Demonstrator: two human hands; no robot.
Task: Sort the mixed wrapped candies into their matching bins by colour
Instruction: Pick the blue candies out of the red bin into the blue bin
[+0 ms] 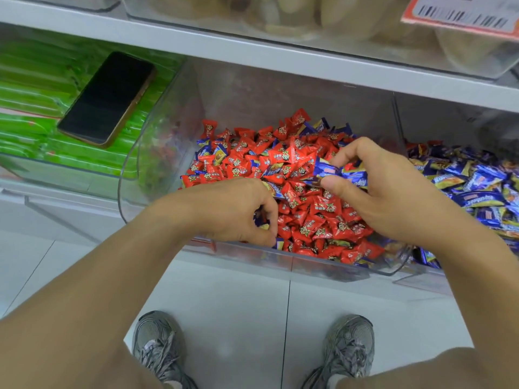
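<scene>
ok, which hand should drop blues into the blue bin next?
Right. The right hand already pinches blue candies and sits beside the blue bin. The left hand is on the red bin's far side.

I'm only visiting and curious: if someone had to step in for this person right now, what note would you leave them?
Right hand: pinches a bunch of blue candies over the middle bin.
Left hand: curled at the bin's front left, with bits of blue wrapper in its grip.
Middle bin: mostly red candies, with blue ones scattered among them, many along the back and left.
Blue bin: to the right, full of blue candies.
Done: cannot tell how many have been moved.
Left: carry the held blues to the right bin, then pick out the rest.
</scene>
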